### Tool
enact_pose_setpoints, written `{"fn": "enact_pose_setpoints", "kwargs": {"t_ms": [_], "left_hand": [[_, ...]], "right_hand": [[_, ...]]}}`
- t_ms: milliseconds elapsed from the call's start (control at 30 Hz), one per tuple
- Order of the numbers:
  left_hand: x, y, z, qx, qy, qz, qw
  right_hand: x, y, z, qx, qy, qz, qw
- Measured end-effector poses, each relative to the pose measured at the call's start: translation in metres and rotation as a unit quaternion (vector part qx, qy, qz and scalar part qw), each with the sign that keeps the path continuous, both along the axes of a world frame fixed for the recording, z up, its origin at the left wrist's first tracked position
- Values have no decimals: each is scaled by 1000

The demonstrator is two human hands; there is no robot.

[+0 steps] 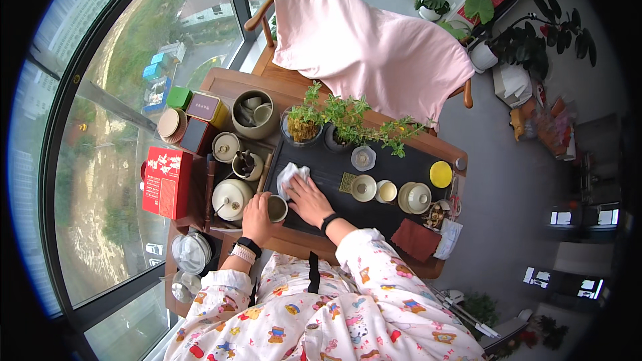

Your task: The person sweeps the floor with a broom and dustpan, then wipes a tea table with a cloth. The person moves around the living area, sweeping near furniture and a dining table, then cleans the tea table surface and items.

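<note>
My left hand (257,219) is closed around a small greenish-grey cup (277,208) at the near left edge of the black tea tray (321,168). The cup's open mouth faces up. Beside it, my right hand (309,202) lies on a crumpled white cloth (291,177), fingers pressing it against the tray. To the left of the cup stands a white lidded teapot (231,199). Right of my right hand, a strainer (363,188), a pale cup (386,191) and a lidded gaiwan (414,198) rest on the tray.
Potted plants (344,120) line the tray's far side. A large bowl (254,113) with cups inside, tins (204,108) and a red box (166,182) crowd the left. A reddish-brown cloth (414,240) lies near right. Beyond stands a chair draped in pink cloth (374,47).
</note>
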State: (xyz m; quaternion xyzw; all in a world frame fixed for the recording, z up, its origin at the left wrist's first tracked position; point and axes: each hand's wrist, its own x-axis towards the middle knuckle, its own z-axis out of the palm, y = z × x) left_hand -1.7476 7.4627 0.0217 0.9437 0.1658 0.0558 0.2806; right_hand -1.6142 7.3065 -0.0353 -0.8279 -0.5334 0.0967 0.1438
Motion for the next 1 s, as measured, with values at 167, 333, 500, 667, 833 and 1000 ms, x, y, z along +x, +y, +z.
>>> {"fn": "enact_pose_setpoints", "kwargs": {"t_ms": [167, 333, 500, 667, 833, 1000], "left_hand": [[1, 2, -2, -3, -1, -6, 1000], [1, 4, -4, -6, -9, -10, 1000], [1, 4, -8, -3, -16, -8, 1000], [-1, 3, -10, -1, -10, 0, 1000], [-2, 3, -9, 10, -2, -5, 1000], [-3, 3, 5, -8, 3, -15, 1000]], "right_hand": [[-3, -18, 0, 18, -3, 0, 1000], [-36, -110, 23, -69, 28, 23, 997], [-37, -89, 17, -35, 7, 5, 999], [-16, -4, 0, -29, -12, -9, 999], [-11, -12, 3, -22, -10, 17, 1000], [-21, -97, 23, -100, 0, 33, 994]]}}
